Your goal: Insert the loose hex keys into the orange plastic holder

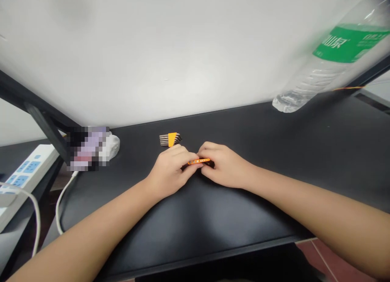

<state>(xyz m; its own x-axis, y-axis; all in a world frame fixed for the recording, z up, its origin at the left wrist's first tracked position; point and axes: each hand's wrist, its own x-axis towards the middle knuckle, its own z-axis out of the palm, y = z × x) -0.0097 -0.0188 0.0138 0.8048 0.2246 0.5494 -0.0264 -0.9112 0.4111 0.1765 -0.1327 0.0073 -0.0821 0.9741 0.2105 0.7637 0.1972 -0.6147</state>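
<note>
Left hand [170, 170]: pinching the left end of the orange strip [199, 161], thumb below, fingers above.
Right hand [225, 165]: gripping the right end of the same strip; close to the left fingertips. Also near something dark under the fingers, too hidden to name.
Orange strip: about midway between back and front edges of the black desk [250, 129]; showing a row of small light dots. Cannot tell if resting on the desktop.
Hex keys [163, 140]: lying just behind the left hand, toward the back edge, side by side in a yellow clip [172, 139]; bent ends to the right.
Bottle [344, 44]: clear, green label, at the back edge, toward the right.
White lump [111, 147]: near the back left corner, beside a pixelated patch.
Power strip [26, 172]: white, blue sockets, beyond the left edge.
</note>
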